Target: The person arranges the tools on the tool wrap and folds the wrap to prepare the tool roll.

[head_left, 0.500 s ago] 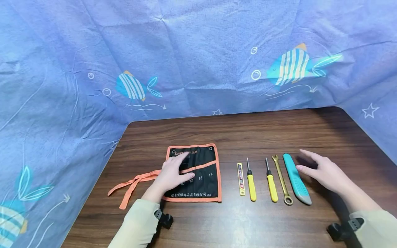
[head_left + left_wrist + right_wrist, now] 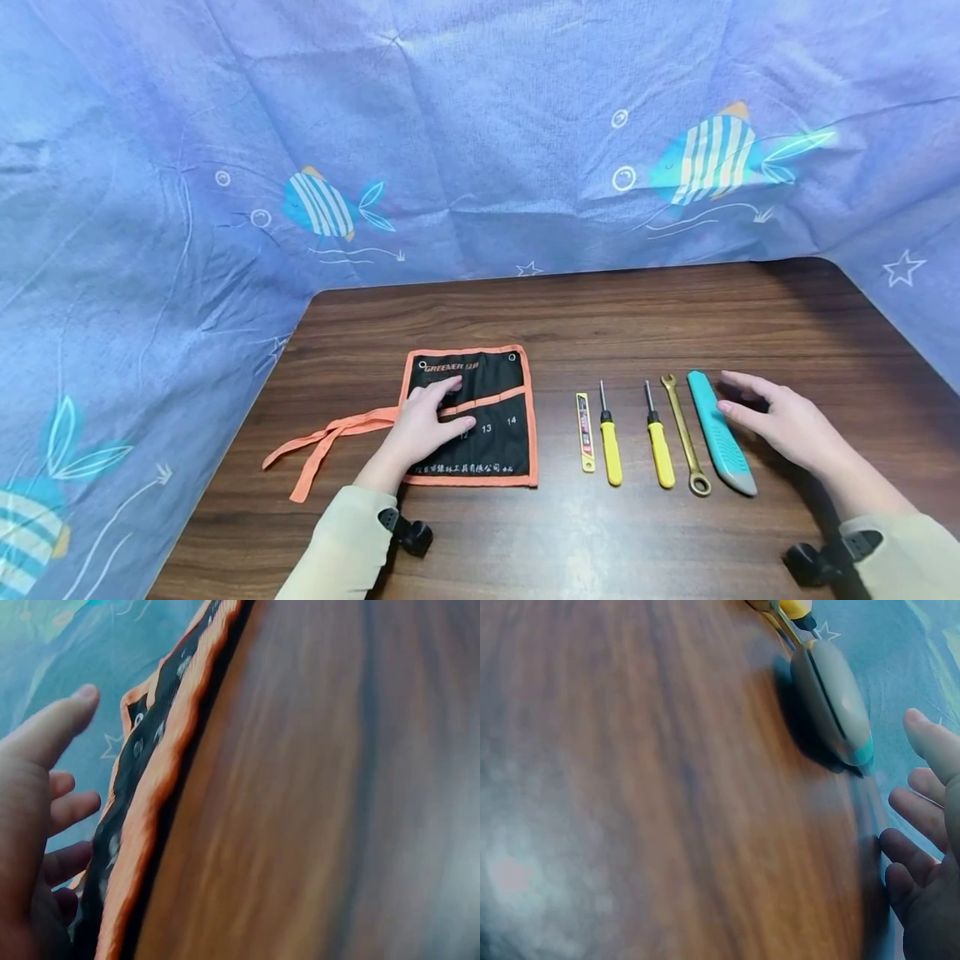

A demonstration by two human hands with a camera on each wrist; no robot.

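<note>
A black tool pouch (image 2: 495,457) with orange edging and numbered pockets lies flat on the table. My left hand (image 2: 416,425) is over its left part, fingers relaxed and thumb spread, with nothing held. In the left wrist view, the lower fingertips (image 2: 71,859) are close to the pouch's edge (image 2: 150,802); contact cannot be told. To the right lie a slim yellow packet (image 2: 585,433), two yellow-handled screwdrivers (image 2: 611,454) (image 2: 661,457), a combination wrench (image 2: 683,429) and a teal utility knife (image 2: 718,429). My right hand (image 2: 787,429) hovers just right of the knife, loosely spread and holding nothing.
Orange tie straps (image 2: 322,442) stretch left from the pouch across the brown wooden table (image 2: 570,533). A blue fish-patterned cloth (image 2: 480,142) hangs behind the table and along both sides. Each wrist wears a small black camera (image 2: 412,535).
The left hand has shifted slightly right over the pouch, showing more of the lettering near its top. My right hand has moved slightly left and nearer. The tools lie as before.
</note>
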